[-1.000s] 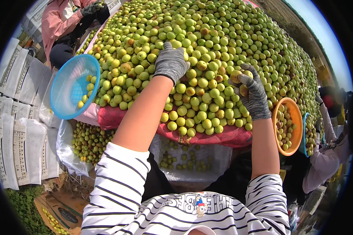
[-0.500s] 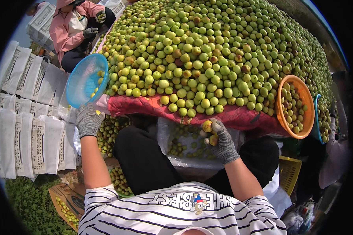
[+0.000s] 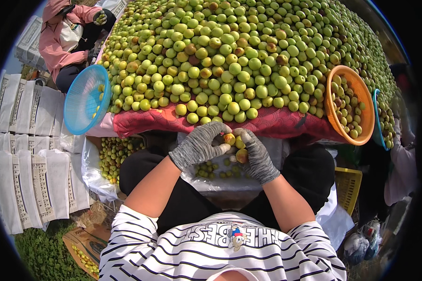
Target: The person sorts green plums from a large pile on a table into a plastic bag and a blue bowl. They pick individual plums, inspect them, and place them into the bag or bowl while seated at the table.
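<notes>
Nearest, a person in a white shirt with thin black stripes [image 3: 211, 253] sits with knees apart in black trousers [image 3: 309, 180]. Over the lap, two hands in grey knitted gloves meet. The right hand [image 3: 259, 159] is curled around small round fruits, yellow-green with reddish patches [image 3: 242, 156]. The left hand [image 3: 194, 146] arches its thumb and fingers toward a round yellow fruit blushed with red [image 3: 229, 139], between both hands; whether it pinches that fruit, I cannot tell. Below, more fruit lies in a container lined with clear plastic [image 3: 206, 187]. Just beyond, a red patterned cloth [image 3: 276, 121] hangs along the near edge of a broad heap of green fruit [image 3: 239, 61]. On the left, a round blue plastic basket [image 3: 77, 100] tilts; on the right, a round orange plastic basket [image 3: 369, 105] holds fruit. Far left sits a co-worker in a pink jacket [image 3: 56, 44].
</notes>
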`<control>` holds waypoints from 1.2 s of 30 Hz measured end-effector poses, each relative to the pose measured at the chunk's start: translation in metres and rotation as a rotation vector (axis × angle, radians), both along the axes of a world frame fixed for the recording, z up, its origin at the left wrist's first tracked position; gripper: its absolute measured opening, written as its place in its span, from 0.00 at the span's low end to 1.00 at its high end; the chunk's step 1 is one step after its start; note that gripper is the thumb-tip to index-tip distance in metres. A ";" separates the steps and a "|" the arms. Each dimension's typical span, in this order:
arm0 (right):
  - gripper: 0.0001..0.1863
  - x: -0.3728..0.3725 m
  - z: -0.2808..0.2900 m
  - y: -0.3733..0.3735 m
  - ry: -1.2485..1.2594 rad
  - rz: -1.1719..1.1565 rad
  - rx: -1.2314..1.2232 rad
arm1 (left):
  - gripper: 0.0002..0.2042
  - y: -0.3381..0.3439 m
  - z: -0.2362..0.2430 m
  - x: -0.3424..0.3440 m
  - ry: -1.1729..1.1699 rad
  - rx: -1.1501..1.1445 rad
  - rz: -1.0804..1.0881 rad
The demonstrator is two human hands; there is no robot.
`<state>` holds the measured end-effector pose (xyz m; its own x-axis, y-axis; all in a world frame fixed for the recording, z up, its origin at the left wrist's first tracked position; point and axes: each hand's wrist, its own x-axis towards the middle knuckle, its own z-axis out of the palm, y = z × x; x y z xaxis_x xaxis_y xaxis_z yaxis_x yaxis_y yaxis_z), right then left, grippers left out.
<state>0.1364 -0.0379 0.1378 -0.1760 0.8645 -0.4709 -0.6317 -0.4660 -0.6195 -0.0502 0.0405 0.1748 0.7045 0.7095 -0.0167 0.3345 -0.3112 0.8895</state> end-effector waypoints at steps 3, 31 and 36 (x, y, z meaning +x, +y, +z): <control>0.26 0.001 0.000 0.001 0.080 0.017 -0.052 | 0.18 -0.002 -0.012 -0.004 0.002 0.077 0.005; 0.24 -0.022 -0.018 0.001 0.107 0.024 0.121 | 0.22 -0.018 -0.021 0.001 0.052 0.362 -0.074; 0.23 -0.023 -0.016 0.001 0.444 -0.001 -0.106 | 0.22 -0.017 -0.030 0.004 0.269 0.474 -0.167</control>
